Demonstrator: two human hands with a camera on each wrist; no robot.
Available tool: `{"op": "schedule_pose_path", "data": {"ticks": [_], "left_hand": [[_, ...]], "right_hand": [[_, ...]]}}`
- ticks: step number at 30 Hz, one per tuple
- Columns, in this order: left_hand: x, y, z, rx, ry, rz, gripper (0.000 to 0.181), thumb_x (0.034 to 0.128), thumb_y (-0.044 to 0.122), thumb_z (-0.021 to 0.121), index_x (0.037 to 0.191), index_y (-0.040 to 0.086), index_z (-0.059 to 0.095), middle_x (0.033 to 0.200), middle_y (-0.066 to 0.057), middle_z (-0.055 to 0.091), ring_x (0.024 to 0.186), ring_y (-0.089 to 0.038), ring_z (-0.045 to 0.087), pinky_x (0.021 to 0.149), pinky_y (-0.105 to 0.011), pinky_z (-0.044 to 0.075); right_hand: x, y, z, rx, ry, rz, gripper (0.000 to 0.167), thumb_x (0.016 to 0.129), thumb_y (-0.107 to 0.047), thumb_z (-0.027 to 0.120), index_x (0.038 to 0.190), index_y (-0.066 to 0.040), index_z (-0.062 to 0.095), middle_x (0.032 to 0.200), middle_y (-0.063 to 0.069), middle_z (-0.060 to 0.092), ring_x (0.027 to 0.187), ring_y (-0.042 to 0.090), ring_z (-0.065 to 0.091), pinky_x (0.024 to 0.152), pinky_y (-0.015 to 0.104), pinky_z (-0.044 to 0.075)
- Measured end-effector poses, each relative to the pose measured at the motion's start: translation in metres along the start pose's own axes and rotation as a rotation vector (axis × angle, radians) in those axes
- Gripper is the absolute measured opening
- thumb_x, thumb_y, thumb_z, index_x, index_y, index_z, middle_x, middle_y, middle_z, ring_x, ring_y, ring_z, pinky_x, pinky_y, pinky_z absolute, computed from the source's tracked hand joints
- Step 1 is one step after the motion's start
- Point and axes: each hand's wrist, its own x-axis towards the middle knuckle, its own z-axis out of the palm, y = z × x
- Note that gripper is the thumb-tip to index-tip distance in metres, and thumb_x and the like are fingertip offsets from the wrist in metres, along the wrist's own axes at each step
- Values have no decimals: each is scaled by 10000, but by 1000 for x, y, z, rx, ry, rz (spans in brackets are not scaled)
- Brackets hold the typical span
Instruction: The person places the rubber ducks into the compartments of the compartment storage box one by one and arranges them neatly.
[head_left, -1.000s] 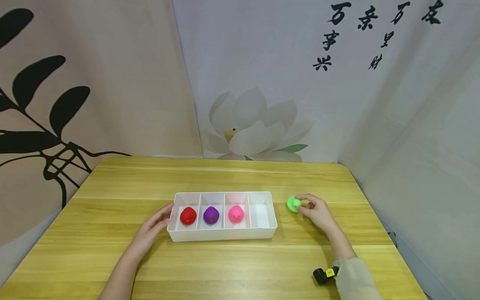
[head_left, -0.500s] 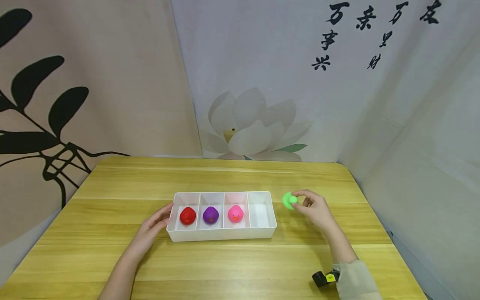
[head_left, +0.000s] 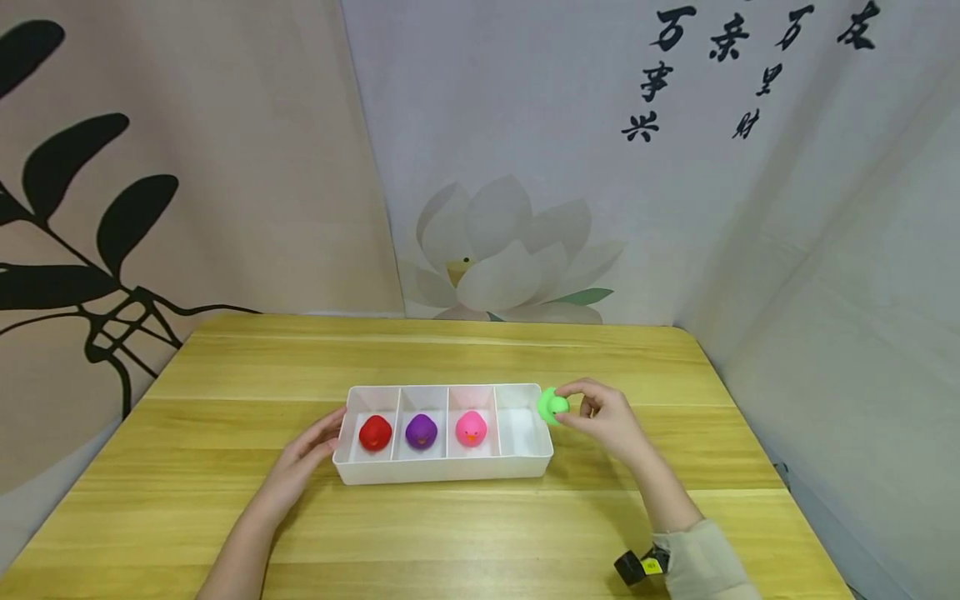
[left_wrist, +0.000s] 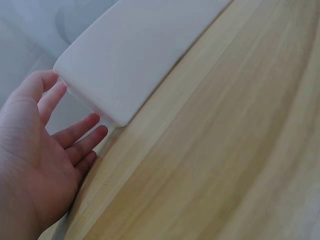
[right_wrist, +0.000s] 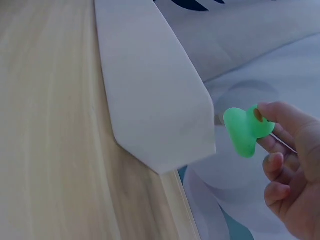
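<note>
A white tray (head_left: 442, 472) with a row of compartments stands on the wooden table. From left to right its compartments hold a red rubber duck (head_left: 375, 433), a purple rubber duck (head_left: 422, 432) and a pink rubber duck (head_left: 471, 428); the rightmost has nothing in it. My right hand (head_left: 603, 417) pinches a green rubber duck (right_wrist: 246, 130) by its head, raised at the tray's right end. At the tray's left end my left hand (left_wrist: 45, 150) rests with fingers extended, the tips touching the end wall.
The wooden table (head_left: 450, 542) reaches back to a fabric backdrop (head_left: 525, 125) printed with a lotus and black characters. A black wrist camera (head_left: 632, 568) sits at the right sleeve.
My right hand has moved left with the green duck, from beside the tray to above its right edge. The left hand and the tray have stayed in place.
</note>
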Motion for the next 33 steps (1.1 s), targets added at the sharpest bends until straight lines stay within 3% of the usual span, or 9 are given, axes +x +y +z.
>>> {"op": "schedule_pose_path", "data": {"ticks": [9, 15, 22, 29, 33], "left_hand": [[0, 1, 0, 3, 3, -5, 478, 1009, 235, 504, 1461, 112, 408, 1413, -149, 460, 1169, -8, 467, 918, -164, 368], [0, 1, 0, 5, 3, -6, 477, 1009, 239, 504, 1459, 112, 411, 1409, -147, 466, 1170, -3, 466, 922, -169, 365], [0, 1, 0, 5, 4, -11, 479, 1009, 241, 503, 1459, 108, 410, 1407, -146, 468, 1166, 3, 465, 923, -171, 361], [-1, 1, 0, -12, 3, 1, 476, 1008, 220, 505, 1455, 88, 410, 1410, -164, 459, 1163, 0, 470, 920, -165, 368], [-1, 1, 0, -14, 4, 4, 476, 1007, 218, 506, 1454, 86, 411, 1413, -167, 455, 1156, 4, 475, 917, -165, 372]], "right_hand": [[5, -6, 19, -1, -42, -13, 260, 789, -148, 798, 1035, -167, 714, 779, 152, 552, 584, 145, 436, 460, 215, 329], [8, -9, 29, -2, -86, 21, 272, 792, -105, 790, 1052, -95, 708, 901, 93, 616, 591, 127, 425, 464, 204, 321], [6, -31, 32, -25, -140, 5, 237, 810, -16, 744, 1036, 19, 683, 1017, 157, 627, 575, 131, 413, 455, 192, 311], [15, 11, 41, -84, -140, 3, 249, 795, -90, 782, 1032, -69, 709, 886, 66, 615, 534, 86, 365, 445, 200, 274], [19, 20, 43, -113, -152, 6, 245, 785, -139, 800, 1014, -116, 717, 772, 42, 561, 539, 81, 371, 460, 202, 287]]}}
